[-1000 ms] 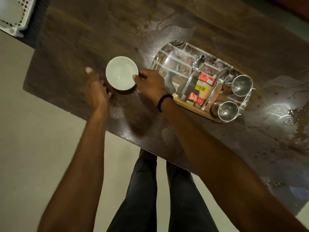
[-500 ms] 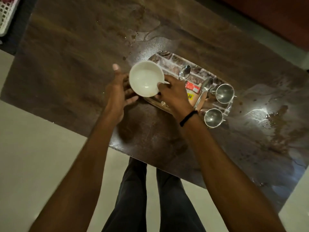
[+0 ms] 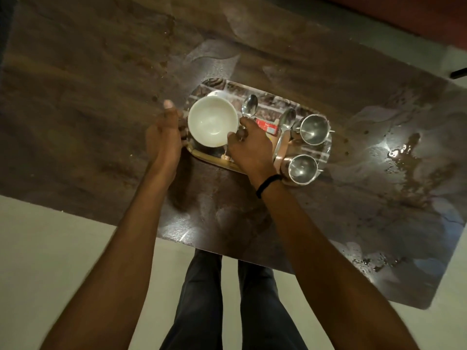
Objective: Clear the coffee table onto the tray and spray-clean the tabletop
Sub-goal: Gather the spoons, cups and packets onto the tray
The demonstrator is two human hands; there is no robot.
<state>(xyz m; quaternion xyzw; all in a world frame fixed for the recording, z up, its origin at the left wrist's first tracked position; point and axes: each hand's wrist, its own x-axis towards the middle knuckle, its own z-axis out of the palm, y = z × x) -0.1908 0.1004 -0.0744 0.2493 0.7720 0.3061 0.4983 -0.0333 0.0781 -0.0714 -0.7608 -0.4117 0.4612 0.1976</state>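
A white bowl (image 3: 213, 121) is over the left end of the patterned tray (image 3: 323, 157). My right hand (image 3: 249, 147) pinches the bowl's near right rim. My left hand (image 3: 164, 137) is against the bowl's left side with fingers spread, the thumb up; whether it grips the bowl I cannot tell. On the tray lie two spoons (image 3: 249, 105), a red packet (image 3: 266, 126) and two steel cups (image 3: 314, 128) at the right end. The dark wooden coffee table (image 3: 88, 97) carries the tray.
Wet patches and a puddle (image 3: 404, 152) shine on the table's right part. The table's near edge runs just in front of my legs (image 3: 227, 299). A pale floor (image 3: 50, 248) lies at the left and below.
The bowl has gone from the bare tabletop left of the tray to the tray's left end, carried rightward by my right hand, with my left hand following alongside.
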